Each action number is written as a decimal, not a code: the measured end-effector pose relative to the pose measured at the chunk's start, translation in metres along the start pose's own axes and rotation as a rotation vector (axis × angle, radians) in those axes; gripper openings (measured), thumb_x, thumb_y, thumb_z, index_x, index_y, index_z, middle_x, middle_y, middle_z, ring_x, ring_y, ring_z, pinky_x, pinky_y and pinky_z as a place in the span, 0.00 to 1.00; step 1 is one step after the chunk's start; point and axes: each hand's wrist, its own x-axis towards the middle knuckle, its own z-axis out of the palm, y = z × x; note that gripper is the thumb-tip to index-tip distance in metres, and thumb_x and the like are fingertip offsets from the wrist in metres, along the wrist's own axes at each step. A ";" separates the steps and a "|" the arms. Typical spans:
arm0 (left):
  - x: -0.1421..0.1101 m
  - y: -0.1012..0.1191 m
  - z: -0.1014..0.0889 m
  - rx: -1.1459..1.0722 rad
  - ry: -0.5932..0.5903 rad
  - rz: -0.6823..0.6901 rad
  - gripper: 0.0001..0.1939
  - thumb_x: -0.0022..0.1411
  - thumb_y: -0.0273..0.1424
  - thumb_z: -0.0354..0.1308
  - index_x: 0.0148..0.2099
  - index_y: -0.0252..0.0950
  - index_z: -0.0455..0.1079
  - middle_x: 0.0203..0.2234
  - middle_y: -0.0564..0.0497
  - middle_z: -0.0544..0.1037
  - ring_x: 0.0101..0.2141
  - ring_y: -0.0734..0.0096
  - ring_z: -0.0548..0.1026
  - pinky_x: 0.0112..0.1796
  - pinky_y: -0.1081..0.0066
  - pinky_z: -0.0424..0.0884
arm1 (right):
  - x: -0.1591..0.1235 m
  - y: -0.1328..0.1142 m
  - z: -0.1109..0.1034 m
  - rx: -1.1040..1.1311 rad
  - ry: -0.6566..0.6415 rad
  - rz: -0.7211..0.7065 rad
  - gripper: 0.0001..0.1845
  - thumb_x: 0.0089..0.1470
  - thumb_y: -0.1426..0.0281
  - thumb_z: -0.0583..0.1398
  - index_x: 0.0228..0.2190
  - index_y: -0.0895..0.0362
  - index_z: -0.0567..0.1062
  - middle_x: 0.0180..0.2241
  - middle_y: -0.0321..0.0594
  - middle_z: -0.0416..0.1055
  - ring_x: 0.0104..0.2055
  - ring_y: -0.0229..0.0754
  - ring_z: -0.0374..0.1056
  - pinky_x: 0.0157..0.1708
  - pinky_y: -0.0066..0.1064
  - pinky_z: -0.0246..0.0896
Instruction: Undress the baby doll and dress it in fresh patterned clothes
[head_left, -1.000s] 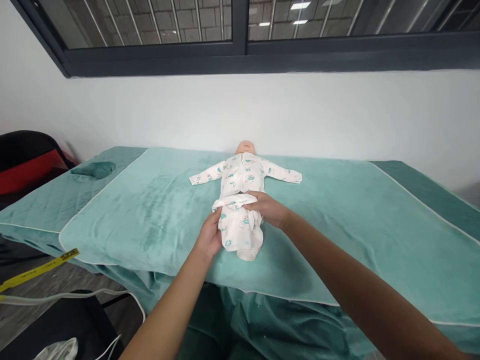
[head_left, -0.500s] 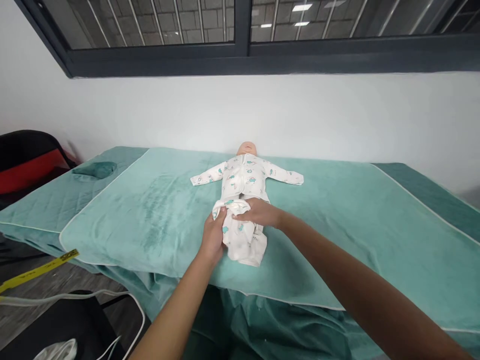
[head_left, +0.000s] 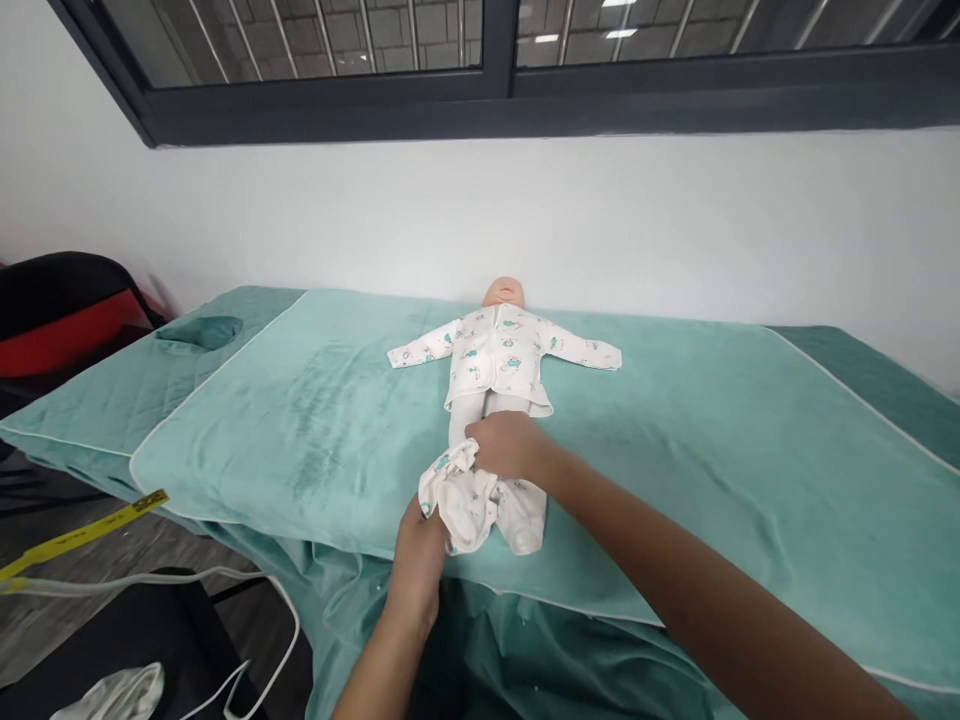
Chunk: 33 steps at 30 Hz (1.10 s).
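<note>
2 bare forearms are seen, with no sleeve, watch, bracelet or glove worn on either. The left hand (head_left: 417,545) and the right hand (head_left: 504,446) are uncovered, and no rings can be made out.

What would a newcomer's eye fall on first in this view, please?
First, the doll in a printed top, lying on its back at the middle of the green blanket, head toward the white wall. Next, both hands at its legs: the right hand and the left hand grip the bunched white trousers near the blanket's front edge.
</note>
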 end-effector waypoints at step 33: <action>0.085 0.007 -0.006 0.444 -0.027 0.424 0.06 0.64 0.34 0.53 0.40 0.37 0.64 0.30 0.53 0.73 0.33 0.70 0.72 0.36 0.72 0.67 | -0.010 0.032 0.012 0.587 0.125 -0.005 0.08 0.56 0.68 0.55 0.35 0.58 0.71 0.39 0.40 0.73 0.41 0.43 0.68 0.38 0.31 0.60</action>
